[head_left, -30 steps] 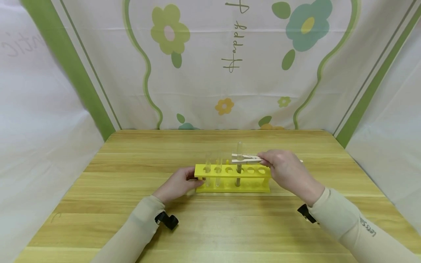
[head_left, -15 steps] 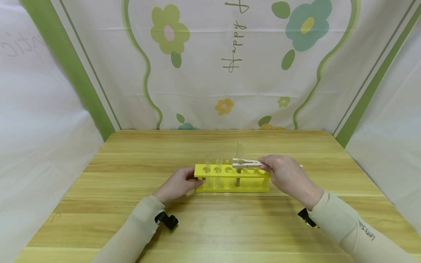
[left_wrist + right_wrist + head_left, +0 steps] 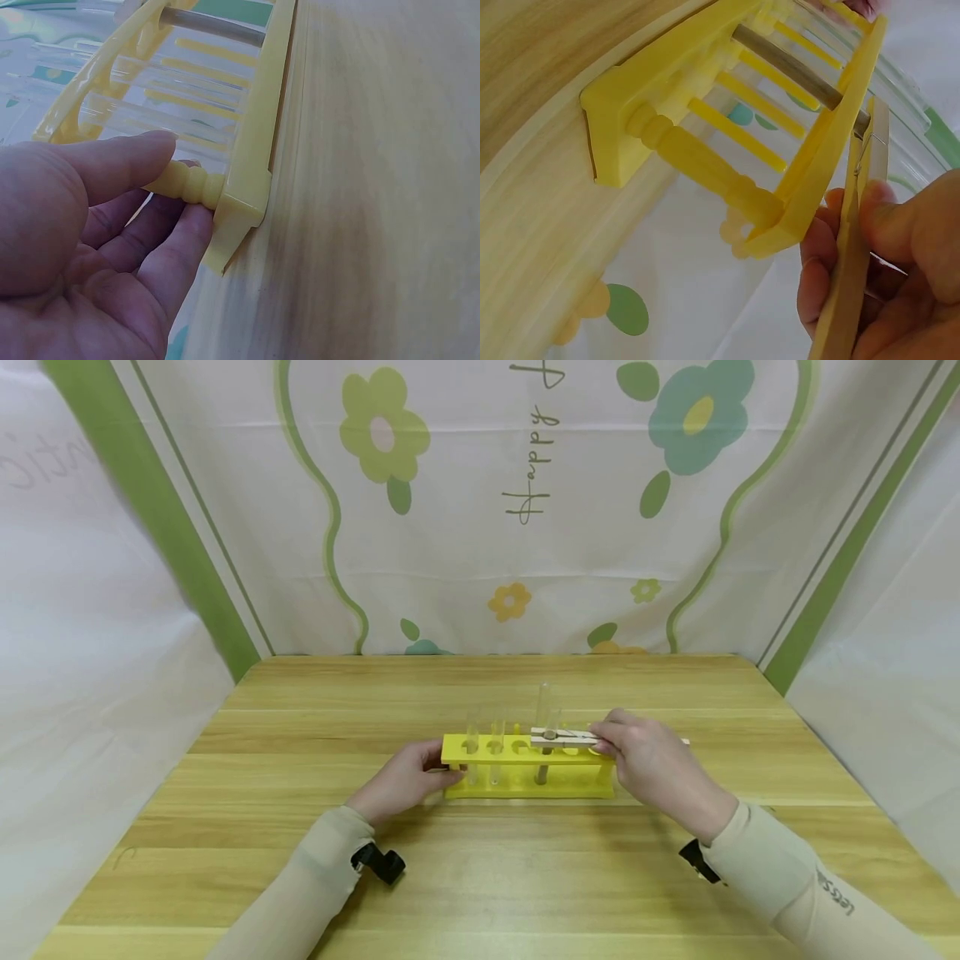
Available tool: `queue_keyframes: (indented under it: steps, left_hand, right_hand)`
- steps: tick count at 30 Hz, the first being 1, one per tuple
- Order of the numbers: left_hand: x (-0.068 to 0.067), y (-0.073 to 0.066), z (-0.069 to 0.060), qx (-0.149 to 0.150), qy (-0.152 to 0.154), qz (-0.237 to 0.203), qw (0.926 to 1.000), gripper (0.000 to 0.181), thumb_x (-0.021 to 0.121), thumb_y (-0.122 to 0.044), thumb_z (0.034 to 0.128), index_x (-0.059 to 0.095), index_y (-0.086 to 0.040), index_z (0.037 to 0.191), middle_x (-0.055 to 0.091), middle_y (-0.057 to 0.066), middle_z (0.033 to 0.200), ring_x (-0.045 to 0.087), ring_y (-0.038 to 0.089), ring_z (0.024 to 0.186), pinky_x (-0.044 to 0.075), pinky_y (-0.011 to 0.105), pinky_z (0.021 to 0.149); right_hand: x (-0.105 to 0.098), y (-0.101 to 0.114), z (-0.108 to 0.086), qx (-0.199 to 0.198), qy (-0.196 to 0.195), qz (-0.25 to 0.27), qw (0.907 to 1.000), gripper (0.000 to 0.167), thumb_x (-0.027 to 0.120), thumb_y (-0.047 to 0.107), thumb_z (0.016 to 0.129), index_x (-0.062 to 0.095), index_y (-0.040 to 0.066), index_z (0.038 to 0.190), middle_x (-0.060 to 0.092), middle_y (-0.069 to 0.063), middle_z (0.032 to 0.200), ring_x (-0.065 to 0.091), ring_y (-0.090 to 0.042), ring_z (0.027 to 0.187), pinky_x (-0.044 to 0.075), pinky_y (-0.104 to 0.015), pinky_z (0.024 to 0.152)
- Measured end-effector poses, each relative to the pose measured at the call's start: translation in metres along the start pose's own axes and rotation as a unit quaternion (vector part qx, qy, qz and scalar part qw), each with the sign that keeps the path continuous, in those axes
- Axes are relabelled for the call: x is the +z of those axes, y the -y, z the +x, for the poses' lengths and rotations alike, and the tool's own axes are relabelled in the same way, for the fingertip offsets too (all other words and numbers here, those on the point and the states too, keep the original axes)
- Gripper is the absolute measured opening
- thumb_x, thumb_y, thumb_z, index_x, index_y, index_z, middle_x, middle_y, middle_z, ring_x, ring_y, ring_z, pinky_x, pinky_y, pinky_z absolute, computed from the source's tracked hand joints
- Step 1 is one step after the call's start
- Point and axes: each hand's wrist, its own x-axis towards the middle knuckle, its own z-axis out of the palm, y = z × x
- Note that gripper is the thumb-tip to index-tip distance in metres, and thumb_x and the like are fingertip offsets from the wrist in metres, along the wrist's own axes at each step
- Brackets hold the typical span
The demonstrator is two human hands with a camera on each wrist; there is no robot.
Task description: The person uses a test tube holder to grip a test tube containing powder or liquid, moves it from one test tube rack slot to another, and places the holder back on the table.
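Note:
A yellow test tube rack (image 3: 525,789) stands upright on the wooden table. My left hand (image 3: 405,781) grips its left end post (image 3: 196,184) between thumb and fingers. Two clear test tubes (image 3: 497,768) stand in the leftmost holes. Further right in the rack is a test tube with dark grey-brown contents (image 3: 542,768), its clear top rising above the upper plate. My right hand (image 3: 652,764) holds a wooden test tube clamp (image 3: 849,255) with thumb and curled fingers. The clamp lies level, its jaws around that tube just above the upper plate.
The wooden table (image 3: 480,877) extends around the rack on every side. A white flowered cloth (image 3: 465,543) hangs behind the table, with more cloth at both sides. Yellow pegs (image 3: 739,133) stand inside the rack.
My right hand has lowered the clamp along the dark-filled tube to just above the rack's upper plate. The clamp's jaws have drawn closer together. My left hand stays on the rack.

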Motion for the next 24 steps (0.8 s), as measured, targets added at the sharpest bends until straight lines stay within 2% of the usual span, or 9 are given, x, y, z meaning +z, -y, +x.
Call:
queue_keyframes:
  steps: [5, 12, 24]
  left_hand:
    - [-0.0001, 0.0007, -0.0004, 0.005, -0.002, 0.009, 0.9999, 0.029, 0.067, -0.015, 0.0964, 0.066, -0.017, 0.125, 0.068, 0.000, 0.117, 0.061, 0.018, 0.110, 0.052, 0.034, 0.087]
    - [0.0001, 0.0009, 0.0001, 0.006, -0.005, 0.013, 0.9999, 0.029, 0.068, -0.016, 0.0960, 0.066, -0.018, 0.125, 0.068, -0.001, 0.117, 0.061, 0.017, 0.110, 0.051, 0.034, 0.087]
    - [0.0002, 0.0001, -0.0007, -0.004, -0.004, 0.009, 0.9999, 0.029, 0.067, -0.018, 0.0964, 0.066, -0.019, 0.125, 0.068, -0.002, 0.117, 0.061, 0.017, 0.110, 0.051, 0.033, 0.087]
  right_hand:
    - [0.0020, 0.0002, -0.0014, -0.010, -0.013, -0.004, 0.9999, 0.013, 0.071, -0.006, 0.087, 0.075, -0.003, 0.099, 0.059, -0.003, 0.087, 0.060, -0.015, 0.071, 0.051, -0.027, 0.059]
    - [0.0037, -0.0006, -0.0011, -0.015, -0.022, -0.022, 0.9994, 0.012, 0.072, -0.005, 0.087, 0.076, -0.001, 0.097, 0.060, -0.003, 0.085, 0.056, -0.023, 0.080, 0.052, -0.035, 0.068]
    - [0.0036, -0.0016, -0.0011, -0.015, 0.005, -0.016, 0.9998, 0.013, 0.073, 0.001, 0.088, 0.074, 0.000, 0.101, 0.058, -0.002, 0.089, 0.054, -0.019, 0.080, 0.049, -0.033, 0.068]
